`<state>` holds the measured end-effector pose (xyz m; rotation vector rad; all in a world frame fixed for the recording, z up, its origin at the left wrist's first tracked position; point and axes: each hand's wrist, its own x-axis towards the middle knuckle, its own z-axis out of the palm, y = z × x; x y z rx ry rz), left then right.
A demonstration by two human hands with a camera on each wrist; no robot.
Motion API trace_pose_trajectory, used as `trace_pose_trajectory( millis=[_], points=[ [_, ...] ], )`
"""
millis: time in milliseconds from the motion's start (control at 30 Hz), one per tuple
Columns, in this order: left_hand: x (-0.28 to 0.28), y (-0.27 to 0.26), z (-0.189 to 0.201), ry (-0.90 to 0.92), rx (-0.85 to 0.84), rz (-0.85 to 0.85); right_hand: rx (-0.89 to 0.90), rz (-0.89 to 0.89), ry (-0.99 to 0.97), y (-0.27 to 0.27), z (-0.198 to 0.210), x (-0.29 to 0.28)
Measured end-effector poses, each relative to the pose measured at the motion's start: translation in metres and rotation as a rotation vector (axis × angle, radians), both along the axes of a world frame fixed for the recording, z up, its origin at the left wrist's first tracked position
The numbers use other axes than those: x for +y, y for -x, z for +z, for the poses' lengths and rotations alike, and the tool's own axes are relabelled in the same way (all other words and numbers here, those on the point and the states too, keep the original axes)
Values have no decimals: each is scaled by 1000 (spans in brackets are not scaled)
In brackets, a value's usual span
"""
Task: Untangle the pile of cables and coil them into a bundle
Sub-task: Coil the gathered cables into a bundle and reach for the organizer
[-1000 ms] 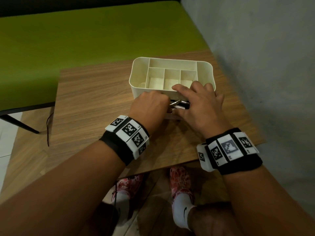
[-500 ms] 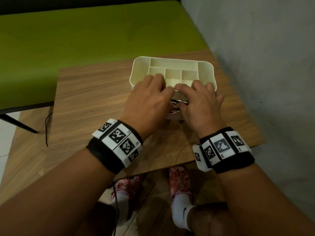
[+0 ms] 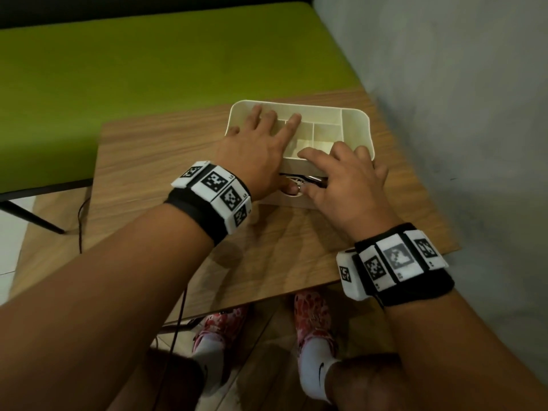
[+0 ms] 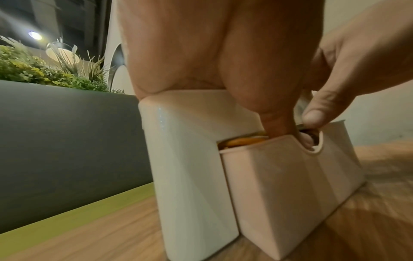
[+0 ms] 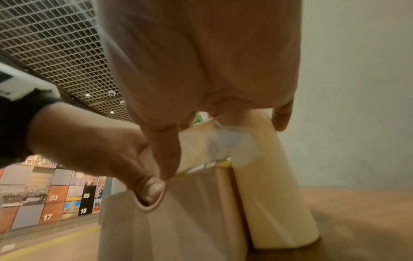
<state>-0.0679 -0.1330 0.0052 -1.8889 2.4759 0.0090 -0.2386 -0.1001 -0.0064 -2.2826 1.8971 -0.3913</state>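
A white organiser box (image 3: 355, 115) with open top compartments stands on the wooden table (image 3: 154, 161). Its front drawer (image 3: 292, 201) sticks out a little, and a dark cable bundle (image 3: 296, 181) with a metal plug shows in the gap. In the left wrist view an orange coil (image 4: 243, 141) lies in that drawer (image 4: 279, 185). My left hand (image 3: 258, 146) lies flat over the box top with straight, spread fingers, its thumb (image 4: 279, 123) down in the drawer's notch. My right hand (image 3: 344, 176) rests its fingers on the box's front rim, its thumb (image 4: 317, 113) pressing at the plug.
The table's right side meets a grey wall (image 3: 444, 84). Behind the table lies a green surface (image 3: 148, 63). A thin black wire (image 3: 80, 221) hangs off the table's left edge. My feet in patterned shoes (image 3: 311, 315) show under the near edge.
My left hand went from a curled fist in front of the drawer to lying flat over the box top. The right hand stayed at the drawer's gap.
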Motion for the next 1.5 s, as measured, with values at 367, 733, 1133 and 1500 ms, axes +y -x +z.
trace_pose_trajectory(
  millis=[367,733,1133,1500],
  points=[
    [5,-2,1,23,25,13,-52,116,-8,33,-2,-12],
    [9,-4,3,13,15,29,-52,65,199,25,-20,-11],
    [9,-5,-1,44,-1,-28,-58,141,115,33,-16,-16],
    [2,-8,2,-14,-36,-69,57,316,253,47,-16,-27]
  ],
)
